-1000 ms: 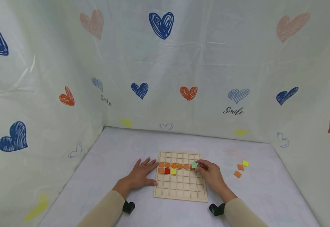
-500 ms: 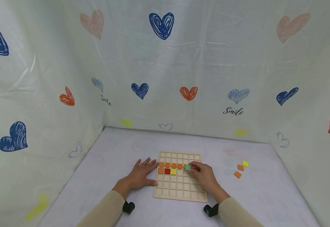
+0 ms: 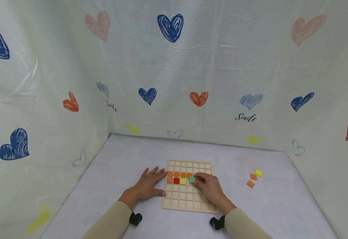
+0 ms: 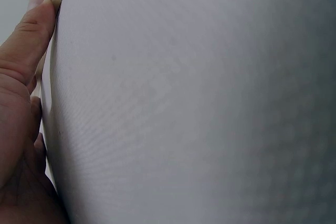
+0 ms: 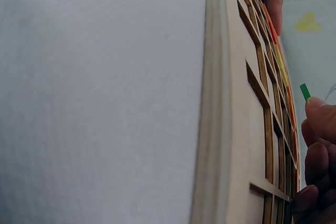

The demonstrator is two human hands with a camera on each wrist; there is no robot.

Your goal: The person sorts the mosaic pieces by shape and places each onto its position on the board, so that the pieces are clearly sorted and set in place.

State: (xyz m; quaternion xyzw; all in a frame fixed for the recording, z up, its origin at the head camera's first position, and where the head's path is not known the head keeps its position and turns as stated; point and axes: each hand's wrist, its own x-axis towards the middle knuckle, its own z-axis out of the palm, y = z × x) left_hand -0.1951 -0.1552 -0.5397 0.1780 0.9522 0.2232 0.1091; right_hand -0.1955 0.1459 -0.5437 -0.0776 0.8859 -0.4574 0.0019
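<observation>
A wooden grid board lies on the table, holding a row of orange round pieces. Below that row sit an orange square tile, a red square tile and a yellow square tile. My right hand pinches a green square tile between thumb and fingers, just right of the yellow tile; in the right wrist view the green tile is raised above the grid. My left hand rests with spread fingers at the board's left edge, its thumb touching the rim.
To the right of the board, two orange square tiles and a yellow square tile lie loose on the white table. A white curtain printed with hearts stands behind and at both sides.
My right hand has carried the green tile leftward and slightly nearer along the board, from the right end of the orange row to beside the yellow tile. My left hand stays put.
</observation>
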